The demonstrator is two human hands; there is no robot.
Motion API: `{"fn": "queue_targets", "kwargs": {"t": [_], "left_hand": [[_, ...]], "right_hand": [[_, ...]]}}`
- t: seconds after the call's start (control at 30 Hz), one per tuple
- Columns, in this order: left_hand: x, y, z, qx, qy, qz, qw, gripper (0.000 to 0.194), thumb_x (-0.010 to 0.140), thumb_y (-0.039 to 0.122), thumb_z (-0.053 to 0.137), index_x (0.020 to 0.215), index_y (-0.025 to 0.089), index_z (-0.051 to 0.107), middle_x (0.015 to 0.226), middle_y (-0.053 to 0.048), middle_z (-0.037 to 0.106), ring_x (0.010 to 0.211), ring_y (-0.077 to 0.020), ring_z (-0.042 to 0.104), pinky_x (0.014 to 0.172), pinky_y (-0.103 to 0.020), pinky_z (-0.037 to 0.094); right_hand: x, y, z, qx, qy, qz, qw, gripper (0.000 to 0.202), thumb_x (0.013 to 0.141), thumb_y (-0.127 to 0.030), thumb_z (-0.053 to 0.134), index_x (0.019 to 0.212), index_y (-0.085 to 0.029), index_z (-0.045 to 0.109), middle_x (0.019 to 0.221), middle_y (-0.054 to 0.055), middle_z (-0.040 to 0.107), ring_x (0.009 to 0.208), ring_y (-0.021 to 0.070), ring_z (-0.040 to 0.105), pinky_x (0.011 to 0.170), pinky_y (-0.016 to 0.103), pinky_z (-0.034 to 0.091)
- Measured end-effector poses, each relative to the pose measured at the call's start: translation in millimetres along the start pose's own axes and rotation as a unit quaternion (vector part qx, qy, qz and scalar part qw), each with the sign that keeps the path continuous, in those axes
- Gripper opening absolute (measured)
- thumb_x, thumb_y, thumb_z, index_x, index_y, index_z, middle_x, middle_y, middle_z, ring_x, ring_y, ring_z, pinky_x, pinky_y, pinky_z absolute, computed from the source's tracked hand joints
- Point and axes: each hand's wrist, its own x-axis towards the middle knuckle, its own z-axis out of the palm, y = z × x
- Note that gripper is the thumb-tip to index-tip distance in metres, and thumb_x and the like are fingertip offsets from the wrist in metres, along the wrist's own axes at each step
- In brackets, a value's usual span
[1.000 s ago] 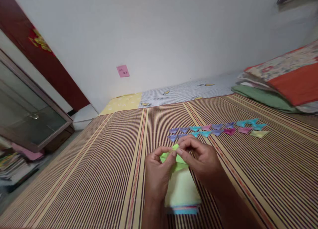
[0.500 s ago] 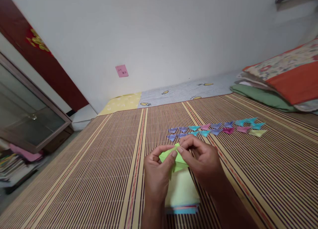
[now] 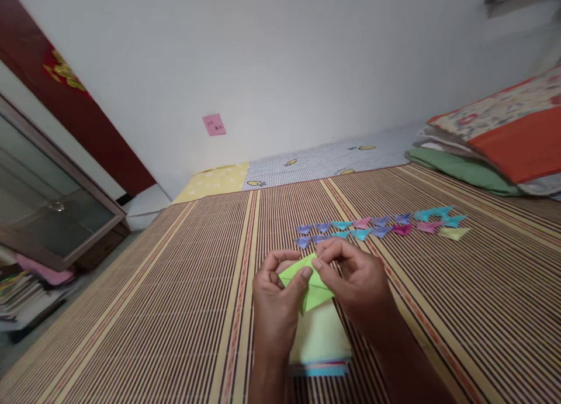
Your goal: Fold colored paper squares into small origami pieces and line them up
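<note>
Between my two hands is a bright green sheet of origami paper [image 3: 316, 296], partly folded, with a crease running across it. My left hand [image 3: 278, 301] pinches its left side, thumb on the front face. On the upper right edge, my right hand [image 3: 357, 278] grips it between thumb and bent fingers. Directly below the green paper lies a stack of coloured paper squares [image 3: 322, 337], pale yellow on top, with blue and red edges at the front. Beyond my hands, small folded paper boats [image 3: 362, 234] in purple, blue, pink and yellow stand in two rows.
A striped bamboo mat [image 3: 175, 310] covers the bed. Folded bedding [image 3: 504, 141] is piled at the back right. A pink note [image 3: 214, 124] sticks to the white wall. To the left stand a glass-doored cabinet [image 3: 56, 205] and a heap of books [image 3: 26, 290].
The green paper has tilted so that more of its lower flap faces me. My left fingers have lifted slightly off its upper left edge; the right hand stays nearly still.
</note>
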Motion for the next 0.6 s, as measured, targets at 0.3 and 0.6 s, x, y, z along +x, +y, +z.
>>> {"fn": "queue_targets", "kwargs": {"t": [0.3, 0.6], "left_hand": [[-0.8, 2.3, -0.6, 0.009, -0.015, -0.014, 1.0, 0.026, 0.077, 0.02, 0.083, 0.095, 0.018, 0.065, 0.077, 0.0, 0.074, 0.064, -0.011, 0.067, 0.059, -0.019, 0.052], [-0.7, 4.6, -0.4, 0.014, -0.013, -0.024, 1.0, 0.031, 0.074, 0.025, 0.087, 0.096, 0.017, 0.067, 0.08, -0.002, 0.076, 0.065, -0.0136, 0.068, 0.061, -0.022, 0.054]], "right_hand": [[2.4, 4.8, 0.3, 0.004, 0.017, 0.008, 1.0, 0.01, 0.083, -0.019, 0.071, 0.081, -0.022, 0.062, 0.085, 0.001, 0.066, 0.085, 0.0183, 0.065, 0.08, 0.033, 0.051], [4.5, -1.3, -4.3, -0.014, -0.058, 0.044, 0.997, 0.023, 0.095, -0.033, 0.061, 0.077, -0.02, 0.063, 0.073, 0.001, 0.061, 0.067, 0.0154, 0.056, 0.058, 0.026, 0.044]]}}
